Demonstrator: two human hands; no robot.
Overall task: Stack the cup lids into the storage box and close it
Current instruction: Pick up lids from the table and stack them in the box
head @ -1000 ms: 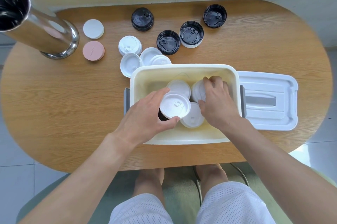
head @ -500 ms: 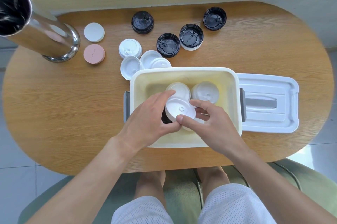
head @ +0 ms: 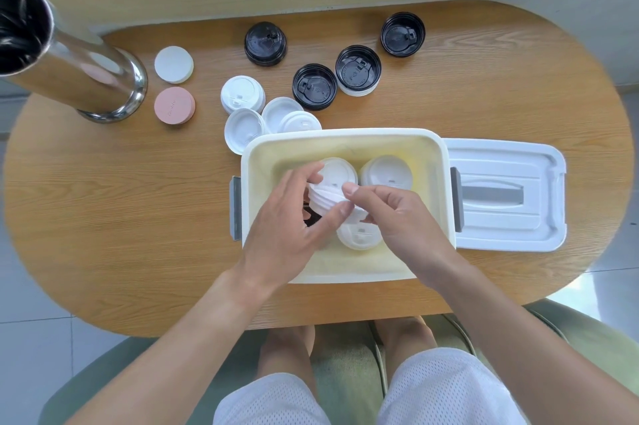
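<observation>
A small stack of white ribbed plastic cup lids [head: 325,198], tilted over the open cream plastic storage box [head: 428,147], is pinched between left hand [head: 294,227] and right hand [head: 397,217], and is best levelled and lowered squarely into the free corner beside the lids already placed.

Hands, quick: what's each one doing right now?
Left hand: grips the stack of white lids over the storage box.
Right hand: pinches the same stack from the other side.
</observation>
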